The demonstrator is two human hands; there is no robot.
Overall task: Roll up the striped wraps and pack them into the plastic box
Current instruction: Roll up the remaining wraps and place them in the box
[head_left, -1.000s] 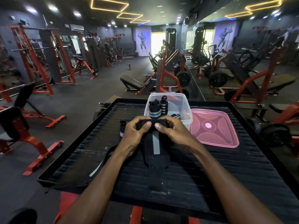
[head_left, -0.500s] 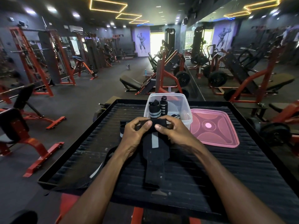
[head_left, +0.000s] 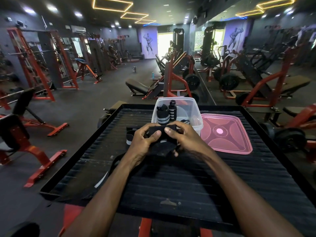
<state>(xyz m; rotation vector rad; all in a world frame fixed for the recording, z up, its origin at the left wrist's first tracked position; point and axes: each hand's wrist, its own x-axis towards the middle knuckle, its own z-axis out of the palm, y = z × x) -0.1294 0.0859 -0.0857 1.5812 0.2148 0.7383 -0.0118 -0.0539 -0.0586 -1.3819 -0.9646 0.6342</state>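
The tabletop (head_left: pixel 213 182) is a black ribbed surface with a raised rim; its near half lies bare. One clear plastic box (head_left: pixel 191 115) stands at the far middle, open. One pink lid (head_left: pixel 225 134) lies flat, touching the box's right side. Inside the box, two rolled wraps (head_left: pixel 163 115) stand upright. Just in front of the box, both forearms reach forward; the left hand (head_left: pixel 143 142) and right hand (head_left: pixel 186 139) are closed on one black roll (head_left: pixel 162 130), thumbs on top. One loose strap (head_left: pixel 106 175) trails left of the hands.
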